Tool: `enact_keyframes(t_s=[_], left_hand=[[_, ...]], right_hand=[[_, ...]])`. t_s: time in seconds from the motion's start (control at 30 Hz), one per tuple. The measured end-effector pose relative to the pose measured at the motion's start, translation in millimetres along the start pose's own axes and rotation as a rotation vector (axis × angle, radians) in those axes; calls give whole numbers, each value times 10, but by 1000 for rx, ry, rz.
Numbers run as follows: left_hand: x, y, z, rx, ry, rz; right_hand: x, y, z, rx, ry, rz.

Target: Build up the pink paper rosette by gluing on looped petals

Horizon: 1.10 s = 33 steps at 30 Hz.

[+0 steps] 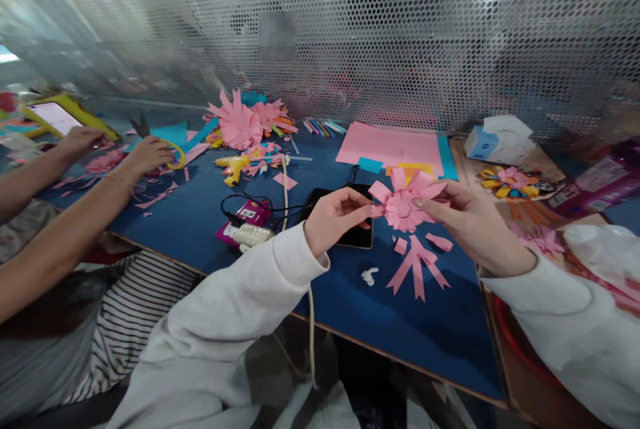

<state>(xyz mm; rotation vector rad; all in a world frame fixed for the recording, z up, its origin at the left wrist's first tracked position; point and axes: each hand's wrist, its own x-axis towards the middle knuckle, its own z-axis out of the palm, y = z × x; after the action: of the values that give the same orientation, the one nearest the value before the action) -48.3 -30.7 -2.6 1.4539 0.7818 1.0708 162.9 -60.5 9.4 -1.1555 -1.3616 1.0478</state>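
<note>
Head view: I find both bare hands raised over the blue worktop (430, 339), meeting at the pink paper flower (404, 207). The left forearm, in a pale grey sleeve, runs up and to the right from the lower left; the cuff sits at the wrist. My left hand (340, 219) points right, back of the hand uppermost, fingers curled. Its grip is narrow, thumb and forefinger pinching the tip of a petal on the flower's left side.

The right forearm rises from the lower right and slants up to the left. My right hand (467, 225) points left, thumb laid along the flower's front, fingers bent behind it. Its grip is closed on the flower's right side. The flower is held with its ringed centre facing me, in front of the pink paper sheets (387, 143).

Below the flower I record a fringed pink cutting (417, 267) on the worktop, with a white earbud (369, 275) just beside it. A black device (359, 237) lies partly behind the left hand. Well to the left, a co-worker's hand (149, 154) holds yellow-handled scissors (177, 157), blades pointing up and away.
</note>
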Motion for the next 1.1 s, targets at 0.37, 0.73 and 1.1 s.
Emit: enact_keyframes(t_s=[0.37,0.73,1.1], left_hand=[[-9,-7,25,-130,-7,-65],[-17,-35,24,-213,15,-156],[-15,-6,32,-246,19,-190]], right_hand=[[13,40,-5,23,-8,-11],[30,57,3,13,-1,-22],[27,89,-8,-7,-2,-32]])
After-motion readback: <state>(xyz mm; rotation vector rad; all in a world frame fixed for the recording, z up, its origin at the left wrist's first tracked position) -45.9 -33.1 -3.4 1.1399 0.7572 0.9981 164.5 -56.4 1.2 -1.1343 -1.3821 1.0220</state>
